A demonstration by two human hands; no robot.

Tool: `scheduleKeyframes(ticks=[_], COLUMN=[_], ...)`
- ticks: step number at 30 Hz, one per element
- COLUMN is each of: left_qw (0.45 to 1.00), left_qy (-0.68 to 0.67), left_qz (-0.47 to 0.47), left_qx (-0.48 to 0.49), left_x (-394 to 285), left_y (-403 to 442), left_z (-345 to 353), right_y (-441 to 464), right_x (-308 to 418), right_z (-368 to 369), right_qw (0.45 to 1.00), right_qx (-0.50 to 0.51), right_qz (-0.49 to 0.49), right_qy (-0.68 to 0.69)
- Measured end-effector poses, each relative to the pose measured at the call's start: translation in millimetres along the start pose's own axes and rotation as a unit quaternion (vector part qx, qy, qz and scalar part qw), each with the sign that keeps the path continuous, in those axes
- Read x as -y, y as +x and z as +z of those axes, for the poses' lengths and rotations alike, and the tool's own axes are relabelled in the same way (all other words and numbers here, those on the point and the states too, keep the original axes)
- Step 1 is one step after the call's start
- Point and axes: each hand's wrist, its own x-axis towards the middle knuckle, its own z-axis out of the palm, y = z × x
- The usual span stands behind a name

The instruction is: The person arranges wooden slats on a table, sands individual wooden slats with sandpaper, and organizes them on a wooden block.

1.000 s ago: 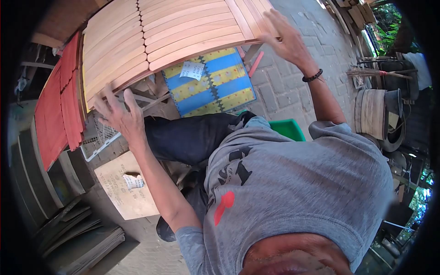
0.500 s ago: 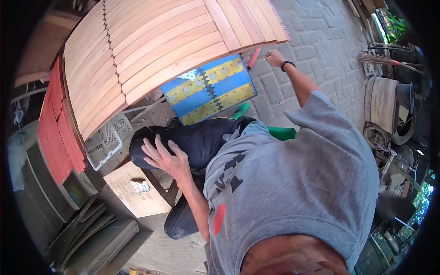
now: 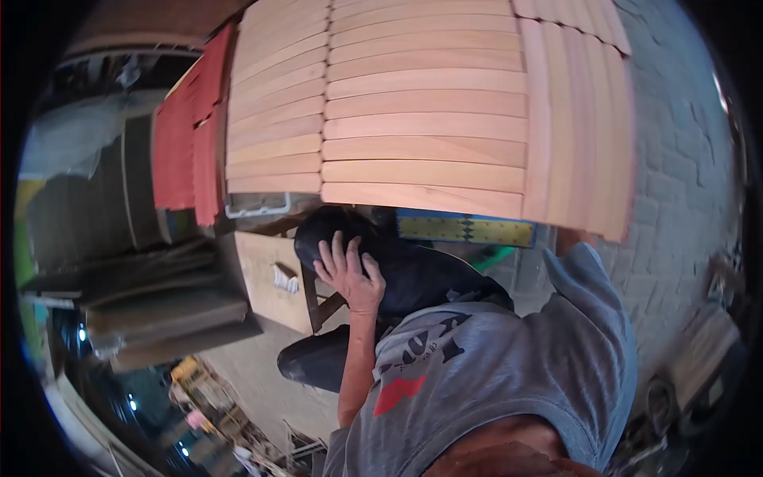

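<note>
as slats (image 3: pixel 425 126) hide right hand, left (image 3: pixel 350 280) on knee (image 3: pixel 319 228)

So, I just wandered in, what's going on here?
A person sits beside pale wooden slats laid side by side in rows. Their left hand is spread on a dark-trousered knee, holding nothing. The right forearm reaches past the slats' near edge, so that hand is hidden and I can't tell what it's doing. Red-painted pieces lie off to the left.
</note>
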Motion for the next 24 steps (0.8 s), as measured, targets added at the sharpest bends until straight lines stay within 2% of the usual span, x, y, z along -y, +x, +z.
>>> scheduleKeyframes(ticks=[1, 5, 9, 15, 16, 17, 19, 22, 24], left_qw=[1.0, 1.0, 1.0, 1.0, 1.0, 0.999, 0.999, 0.998, 0.998], left_qy=[0.003, 0.005, -0.011, -0.021, -0.019, -0.027, -0.031, -0.046, -0.057], left_qz=[-0.005, -0.017, -0.008, 0.007, 0.005, 0.006, 0.013, 0.016, 0.014], left_qx=[-0.001, 0.011, -0.002, -0.007, -0.01, -0.017, -0.028, -0.031, -0.034], left_x=[0.4, -2.4, -1.6, -1.8, -2.8, -1.7, 1.1, 6.3, 9.1], left_y=[-0.8, -3.9, -0.8, -2.8, -2.7, -3.5, -5.9, -12.3, -14.2], left_z=[0.1, -4.1, 0.7, -2.6, -1.2, 0.2, 1.4, -1.7, -2.4], right_y=[16.5, 31.9, 24.4, 9.7, -9.8, 33.6, 33.1, 2.4, -5.9], right_x=[32.4, 83.5, 111.4, 89.6, 76.9, 78.4, 60.3, 44.0, 77.0], right_z=[10.1, 5.5, -19.4, -61.2, -64.3, -73.5, -95.8, -129.7, -166.3], right_qw=[1.0, 0.997, 0.982, 0.931, 0.919, 0.905, 0.877, 0.832, 0.839], right_qx=[0.0, -0.019, -0.127, -0.277, -0.303, -0.328, -0.377, -0.44, -0.453], right_qz=[0.001, 0.034, 0.076, 0.183, 0.205, 0.226, 0.259, 0.299, 0.218], right_qy=[0.017, 0.07, 0.12, 0.152, 0.15, 0.147, 0.148, 0.158, 0.208])
